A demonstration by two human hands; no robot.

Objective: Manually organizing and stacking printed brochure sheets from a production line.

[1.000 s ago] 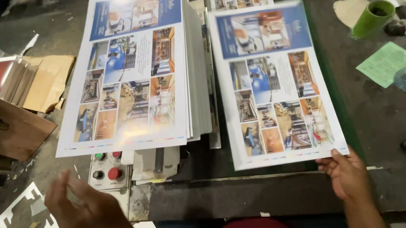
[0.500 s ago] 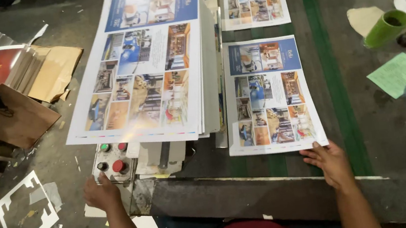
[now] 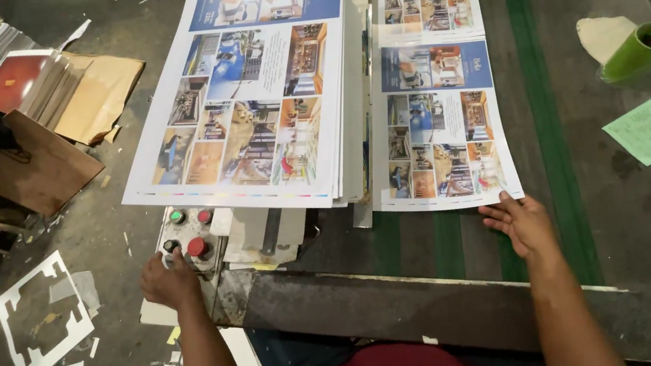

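Head view: the left hand (image 3: 166, 279) has dropped from mid-air a second ago onto the control panel (image 3: 187, 234), fingers curled loosely over the black button beside the red one; whether it presses cannot be told. The right hand (image 3: 522, 222) stays open and flat, fingertips touching the near edge of the printed sheet (image 3: 440, 128) on the green-striped belt (image 3: 546, 122). That sheet now lies farther up the belt than before. The printed stack (image 3: 254, 102) sits left, overhanging the panel.
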